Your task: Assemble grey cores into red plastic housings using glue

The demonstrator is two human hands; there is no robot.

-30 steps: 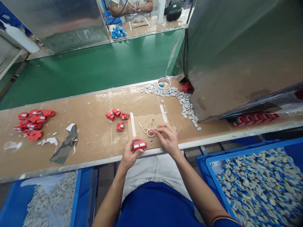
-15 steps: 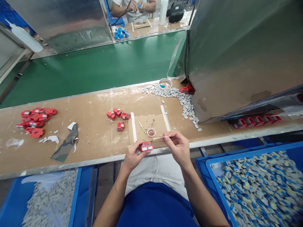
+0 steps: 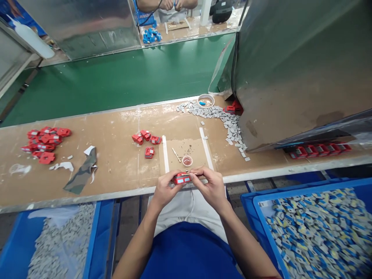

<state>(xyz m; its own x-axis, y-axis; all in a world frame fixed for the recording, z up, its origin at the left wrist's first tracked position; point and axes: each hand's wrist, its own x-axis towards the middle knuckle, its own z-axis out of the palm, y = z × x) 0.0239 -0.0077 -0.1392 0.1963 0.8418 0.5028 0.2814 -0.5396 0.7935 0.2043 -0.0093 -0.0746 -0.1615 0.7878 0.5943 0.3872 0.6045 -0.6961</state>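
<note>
Between the fingers of my left hand is a red plastic toy car part with two light-blue windows facing me. My right hand pinches a thin wooden stick, its tip lying over the upper side of the red part. Just beyond my hands stands a small round cup of reddish liquid. A second wooden stick lies beside that cup. Several more red parts rest on the table left of the taped area.
Small grey pieces spread by a tape roll. A red pile and camouflage cloth lie left. Blue bins of parts flank me. Beyond the green belt, a co-worker's hands handle something blue.
My right hand has moved left and closer to my left hand, bringing the stick from beside the cup onto the red part. The view has shifted slightly.
</note>
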